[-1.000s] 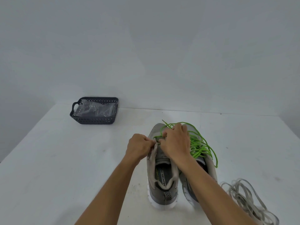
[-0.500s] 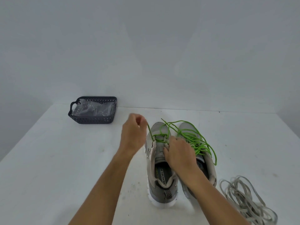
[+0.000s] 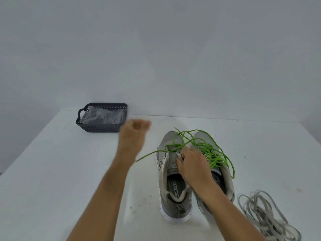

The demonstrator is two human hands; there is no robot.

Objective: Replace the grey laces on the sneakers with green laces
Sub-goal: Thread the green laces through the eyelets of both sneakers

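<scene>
Two grey sneakers stand side by side, toes pointing away from me. The left sneaker [image 3: 173, 190] has a green lace [image 3: 184, 141] through its front eyelets. One strand runs left from it and disappears behind my left wrist. My left hand [image 3: 134, 132] is raised left of the shoes, blurred, its fingers curled; whether it holds that strand is unclear. My right hand [image 3: 192, 167] grips the left sneaker's eyelet flap beside the tongue. More green lace lies tangled over the right sneaker [image 3: 205, 136], which my right arm partly hides.
A heap of loose grey laces [image 3: 264, 214] lies on the white table [image 3: 52, 180] to the right of the shoes. At the back left stands a dark perforated basket [image 3: 97, 128] holding clear plastic bags. A plain wall runs behind the table.
My left hand left the shoe's eyelet, pinched a green lace end and swung up and to the left. My right hand slid back from the toe area to the eyelet flap.
</scene>
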